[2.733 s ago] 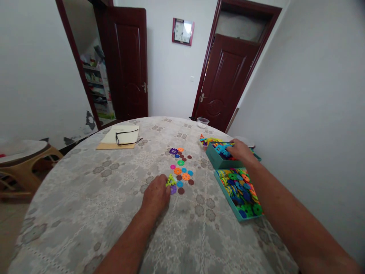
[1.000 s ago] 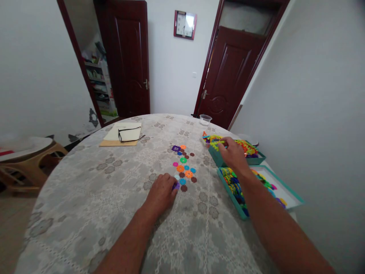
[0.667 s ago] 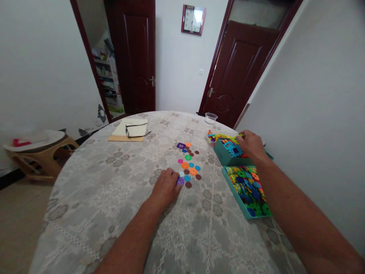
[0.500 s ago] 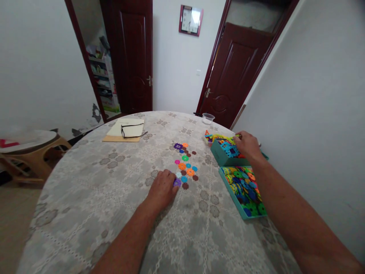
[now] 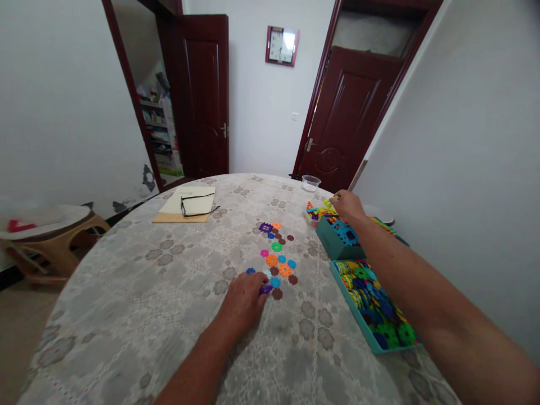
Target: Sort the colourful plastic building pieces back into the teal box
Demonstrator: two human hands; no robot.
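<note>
My left hand [image 5: 243, 302] rests on the lace tablecloth [image 5: 147, 298], fingers curled over a purple disc piece [image 5: 265, 289] at the near end of a cluster of small coloured disc pieces [image 5: 276, 256]. My right hand [image 5: 346, 205] reaches far right, pinching a yellow-green piece [image 5: 331, 199] above a small tray of mixed pieces [image 5: 315, 214]. Beside that hand sits a teal box of blue pieces [image 5: 340, 236]. A second teal box full of coloured discs [image 5: 375, 304] lies under my right forearm.
Black glasses [image 5: 197, 204] lie on a tan notebook [image 5: 184, 205] at the far left of the round table. A clear plastic cup [image 5: 311, 181] stands near the far edge. A low wooden stool [image 5: 50, 236] is off to the left; two dark doors stand behind.
My right hand shifted from the teal box of blue pieces to the small tray beyond it and holds a yellow-green piece. My left hand stayed on the purple disc.
</note>
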